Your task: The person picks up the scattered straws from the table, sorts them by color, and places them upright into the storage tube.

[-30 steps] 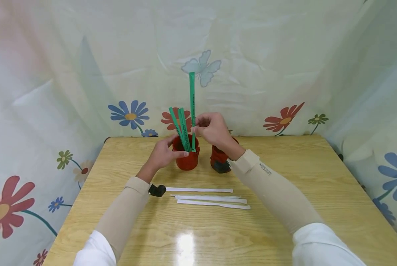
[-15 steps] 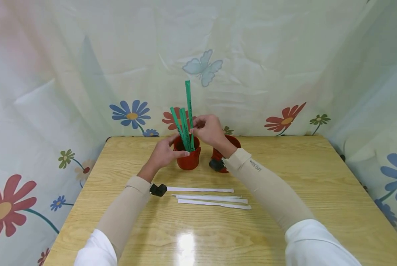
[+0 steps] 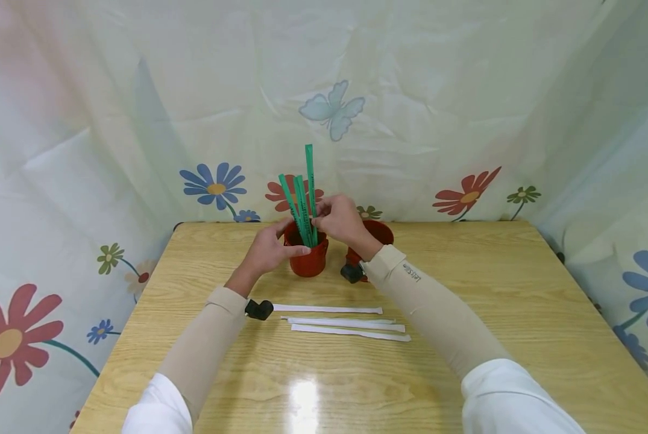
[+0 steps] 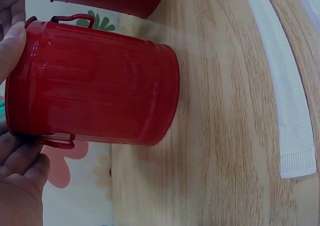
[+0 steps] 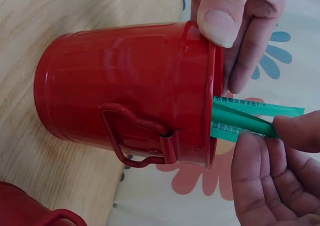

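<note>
Taking the nearer-to-centre red bucket (image 3: 308, 264) as the middle of a clock face in the head view, the left hand (image 3: 266, 248) comes in from eight o'clock, its grip around the bucket's rim, with the thumb along the near edge. The right hand (image 3: 340, 220) is at two o'clock, its grip a pinch of thumb and fingers on a tall green stick (image 3: 310, 169), which points up towards twelve, its lower end within the bucket's mouth. Other green sticks (image 3: 302, 205) stand inside, tops leaning towards eleven and rising less high. The second red bucket (image 3: 382, 229) is just beside the first at three o'clock, partly hidden by the right hand and wrist. White strips (image 3: 351, 333) lie side by side between five and six o'clock on the wooden counter (image 3: 465, 301). A pale backdrop (image 3: 437, 90) hangs behind, with a blue butterfly (image 3: 331, 111) near twelve and a blue flower (image 3: 215, 188) at ten.
</note>
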`<control>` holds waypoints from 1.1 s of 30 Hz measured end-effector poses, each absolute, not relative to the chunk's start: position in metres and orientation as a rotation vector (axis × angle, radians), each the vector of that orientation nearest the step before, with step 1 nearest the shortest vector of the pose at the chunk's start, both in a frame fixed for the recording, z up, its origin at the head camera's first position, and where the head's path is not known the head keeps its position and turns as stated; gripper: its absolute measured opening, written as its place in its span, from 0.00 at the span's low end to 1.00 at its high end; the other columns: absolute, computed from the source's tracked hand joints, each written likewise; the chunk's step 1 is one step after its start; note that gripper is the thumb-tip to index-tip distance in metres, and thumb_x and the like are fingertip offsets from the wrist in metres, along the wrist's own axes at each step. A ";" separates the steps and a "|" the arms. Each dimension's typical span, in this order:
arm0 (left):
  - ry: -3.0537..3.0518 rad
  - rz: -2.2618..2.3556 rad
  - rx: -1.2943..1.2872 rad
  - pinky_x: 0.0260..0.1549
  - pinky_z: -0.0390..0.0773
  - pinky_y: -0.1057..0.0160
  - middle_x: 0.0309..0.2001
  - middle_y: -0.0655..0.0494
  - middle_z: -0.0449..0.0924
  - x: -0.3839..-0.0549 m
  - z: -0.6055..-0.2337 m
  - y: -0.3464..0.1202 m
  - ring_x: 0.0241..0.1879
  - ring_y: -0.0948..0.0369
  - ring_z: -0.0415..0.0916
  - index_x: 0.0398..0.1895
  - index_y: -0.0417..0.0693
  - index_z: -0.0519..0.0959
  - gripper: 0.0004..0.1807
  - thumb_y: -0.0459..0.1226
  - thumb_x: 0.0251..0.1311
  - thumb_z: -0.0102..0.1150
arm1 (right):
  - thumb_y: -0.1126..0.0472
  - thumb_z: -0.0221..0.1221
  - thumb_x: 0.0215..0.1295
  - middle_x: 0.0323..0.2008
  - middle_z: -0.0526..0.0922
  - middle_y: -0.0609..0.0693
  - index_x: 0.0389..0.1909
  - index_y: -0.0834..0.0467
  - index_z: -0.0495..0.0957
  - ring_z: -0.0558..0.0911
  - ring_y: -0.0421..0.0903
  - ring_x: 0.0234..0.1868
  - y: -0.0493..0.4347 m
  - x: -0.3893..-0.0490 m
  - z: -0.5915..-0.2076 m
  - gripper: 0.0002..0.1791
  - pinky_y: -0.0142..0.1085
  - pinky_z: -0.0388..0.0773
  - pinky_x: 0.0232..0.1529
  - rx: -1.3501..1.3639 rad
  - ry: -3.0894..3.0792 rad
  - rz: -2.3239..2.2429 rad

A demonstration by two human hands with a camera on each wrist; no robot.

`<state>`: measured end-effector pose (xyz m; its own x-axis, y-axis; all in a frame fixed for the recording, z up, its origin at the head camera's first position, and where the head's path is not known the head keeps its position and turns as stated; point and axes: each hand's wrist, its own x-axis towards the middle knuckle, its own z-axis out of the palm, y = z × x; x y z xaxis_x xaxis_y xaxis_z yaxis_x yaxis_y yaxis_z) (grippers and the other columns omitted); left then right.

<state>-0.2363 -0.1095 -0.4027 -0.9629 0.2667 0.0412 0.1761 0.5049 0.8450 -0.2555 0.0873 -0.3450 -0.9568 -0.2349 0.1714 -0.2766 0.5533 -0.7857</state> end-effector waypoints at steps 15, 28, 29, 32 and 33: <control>2.648 1.470 0.375 0.71 0.65 0.43 0.72 0.56 0.66 -0.234 -0.404 -0.110 0.75 0.49 0.59 0.74 0.59 0.63 0.44 0.47 0.53 0.73 | 0.63 0.61 0.65 0.33 0.88 0.58 0.35 0.65 0.87 0.81 0.48 0.29 0.093 -0.254 -0.345 0.10 0.36 0.79 0.30 0.460 -2.890 1.195; 2.637 1.482 0.385 0.71 0.64 0.42 0.72 0.54 0.66 -0.233 -0.402 -0.109 0.75 0.49 0.58 0.74 0.57 0.63 0.45 0.47 0.53 0.73 | 0.61 0.59 0.66 0.33 0.88 0.53 0.35 0.59 0.88 0.81 0.48 0.33 0.107 -0.237 -0.340 0.09 0.37 0.80 0.34 0.562 -2.872 1.222; 2.642 1.478 0.387 0.71 0.64 0.42 0.72 0.54 0.66 -0.234 -0.402 -0.109 0.75 0.49 0.58 0.74 0.57 0.63 0.45 0.48 0.53 0.73 | 0.61 0.60 0.65 0.33 0.88 0.53 0.35 0.59 0.88 0.81 0.48 0.33 0.110 -0.234 -0.339 0.09 0.37 0.80 0.34 0.564 -2.878 1.236; 2.654 1.462 0.386 0.70 0.65 0.43 0.72 0.54 0.66 -0.235 -0.402 -0.110 0.75 0.49 0.58 0.75 0.57 0.62 0.45 0.48 0.53 0.72 | 0.60 0.60 0.66 0.34 0.87 0.53 0.35 0.60 0.88 0.80 0.48 0.32 0.119 -0.227 -0.339 0.09 0.36 0.79 0.33 0.575 -2.903 1.245; 2.656 1.457 0.382 0.70 0.65 0.43 0.73 0.54 0.66 -0.235 -0.401 -0.110 0.75 0.49 0.58 0.75 0.57 0.62 0.45 0.48 0.53 0.72 | 0.60 0.60 0.66 0.34 0.87 0.53 0.35 0.60 0.88 0.80 0.47 0.33 0.122 -0.224 -0.340 0.09 0.36 0.79 0.33 0.576 -2.908 1.245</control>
<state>-0.2354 -0.1102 -0.4014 -0.9649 0.2592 0.0420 0.1748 0.5145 0.8395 -0.2239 0.1215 -0.3395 -0.9332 -0.3521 0.0718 -0.2949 0.6364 -0.7127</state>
